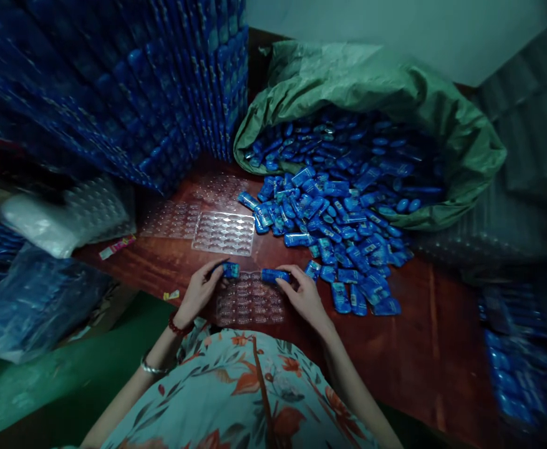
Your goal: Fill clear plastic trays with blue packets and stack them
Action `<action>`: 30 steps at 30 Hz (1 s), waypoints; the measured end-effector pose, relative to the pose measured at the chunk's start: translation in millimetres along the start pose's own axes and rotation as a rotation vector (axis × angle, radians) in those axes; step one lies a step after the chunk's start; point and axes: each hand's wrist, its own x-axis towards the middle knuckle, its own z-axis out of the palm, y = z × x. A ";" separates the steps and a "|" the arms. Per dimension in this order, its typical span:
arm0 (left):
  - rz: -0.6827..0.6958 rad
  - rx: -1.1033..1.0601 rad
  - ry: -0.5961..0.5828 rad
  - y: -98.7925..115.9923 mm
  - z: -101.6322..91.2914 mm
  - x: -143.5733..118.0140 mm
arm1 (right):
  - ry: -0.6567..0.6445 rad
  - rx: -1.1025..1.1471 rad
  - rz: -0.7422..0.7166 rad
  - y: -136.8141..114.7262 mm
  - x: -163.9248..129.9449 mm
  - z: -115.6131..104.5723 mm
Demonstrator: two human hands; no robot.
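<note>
In the head view my left hand (204,284) is closed on a small blue packet (231,270). My right hand (301,288) grips another blue packet (274,275) between thumb and fingers. Both packets are above the far edge of a clear plastic tray (249,302) with rows of moulded hollows, lying in front of my body. Just beyond it, a second clear tray (223,233) rests on the table. A heap of similar blue packets (334,224) spreads to the right of my right hand. Printing on the packets is too small to read.
A large green sack (460,162) lies open at the back, full of blue packets. Tall stacks of filled blue packs (161,93) rise at the back left. The reddish wooden table (408,362) extends right. A pink wrapper (117,247) lies near its left edge.
</note>
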 end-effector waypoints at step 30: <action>0.499 1.246 -0.307 13.3 19.8 -1.4 | -0.174 -0.821 -0.340 -22.5 -6.7 14.7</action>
